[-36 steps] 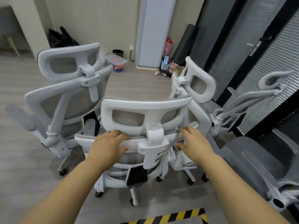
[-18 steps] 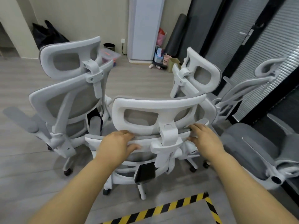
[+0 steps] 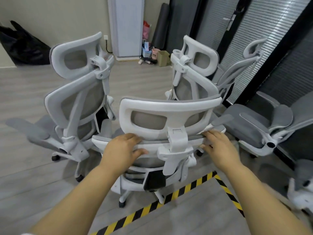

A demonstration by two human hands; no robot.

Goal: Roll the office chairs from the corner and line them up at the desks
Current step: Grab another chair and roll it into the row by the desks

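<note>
White-framed, grey-mesh office chair (image 3: 169, 119), gripped at the top of its backrest by the left hand (image 3: 121, 150) and right hand (image 3: 218, 146), between two like chairs—left neighbour (image 3: 76, 99), right neighbour (image 3: 193, 72). Risk: projecting armrests or castors may be snagged in withdrawal—tipping could follow.

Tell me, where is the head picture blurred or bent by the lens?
Head view: the chair at the lower right corner is smeared by motion blur; the door frame leans from wide-angle distortion; both hands, left and right, look sharp.
</note>
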